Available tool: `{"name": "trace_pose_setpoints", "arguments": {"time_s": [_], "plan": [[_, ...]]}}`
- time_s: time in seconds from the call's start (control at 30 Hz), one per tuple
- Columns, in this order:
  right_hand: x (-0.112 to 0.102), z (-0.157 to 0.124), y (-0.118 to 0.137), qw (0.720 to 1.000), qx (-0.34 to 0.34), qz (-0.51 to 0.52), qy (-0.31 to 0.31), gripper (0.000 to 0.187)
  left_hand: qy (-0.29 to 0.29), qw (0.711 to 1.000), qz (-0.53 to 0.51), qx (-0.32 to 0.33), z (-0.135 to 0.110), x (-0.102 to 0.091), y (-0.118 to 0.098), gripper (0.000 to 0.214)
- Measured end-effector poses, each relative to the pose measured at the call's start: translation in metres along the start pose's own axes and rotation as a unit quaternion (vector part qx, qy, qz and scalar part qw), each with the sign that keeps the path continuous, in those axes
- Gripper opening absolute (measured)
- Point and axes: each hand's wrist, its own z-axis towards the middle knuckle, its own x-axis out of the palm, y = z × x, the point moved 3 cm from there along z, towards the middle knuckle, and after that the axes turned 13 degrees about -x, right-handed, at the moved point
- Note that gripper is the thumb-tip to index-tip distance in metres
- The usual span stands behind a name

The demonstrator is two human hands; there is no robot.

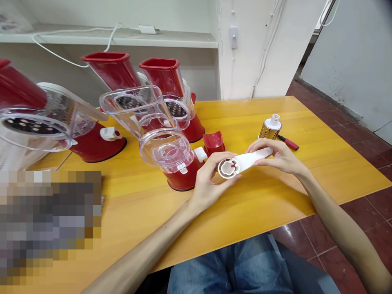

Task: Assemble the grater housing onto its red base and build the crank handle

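Over the yellow table I hold a white crank handle (251, 160), its round socket end facing up at me. My left hand (211, 177) grips the ring-shaped end between thumb and fingers. The narrow end is pinched by my right hand (277, 157). Just beyond my right hand stands a metal grater drum (270, 127) with a white cap. A screwdriver with a red and black handle (288, 142) lies beside it. Left of my hands is a rotary grater with a clear housing (165, 147) on a red base. A red pusher (213, 142) sits close to it.
More red rotary graters (112, 69) (162, 75) stand at the back, and another one (92, 143) is at the left. Behind the table (245, 216) is a shelf (183, 39) with a white cable. A blurred patch (49, 220) covers the left front.
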Motion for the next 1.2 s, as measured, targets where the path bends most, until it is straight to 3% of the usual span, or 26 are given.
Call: {"name": "trace_pose_setpoints", "arguments": {"time_s": [0.3,0.5,0.67,1.0,1.2], "plan": [[0.006,0.0,0.0,1.0,0.002,-0.014,-0.004,0.027,-0.006,0.999,0.017,-0.031,0.0,-0.001,0.001,0.043],[0.006,0.001,0.003,0.999,0.021,-0.033,-0.011,0.028,-0.03,0.996,-0.032,-0.083,0.002,0.003,0.003,0.04],[0.01,-0.002,0.001,0.996,0.092,0.006,-0.002,0.03,-0.029,0.994,-0.042,-0.096,0.002,0.004,0.006,0.048],[0.012,0.003,-0.001,0.993,0.094,0.063,0.014,0.032,0.007,0.995,-0.004,-0.101,0.003,0.004,0.003,0.034],[0.016,0.003,-0.002,0.983,0.141,0.121,-0.005,0.036,0.007,0.994,-0.002,-0.106,0.004,0.003,0.002,0.033]]}}
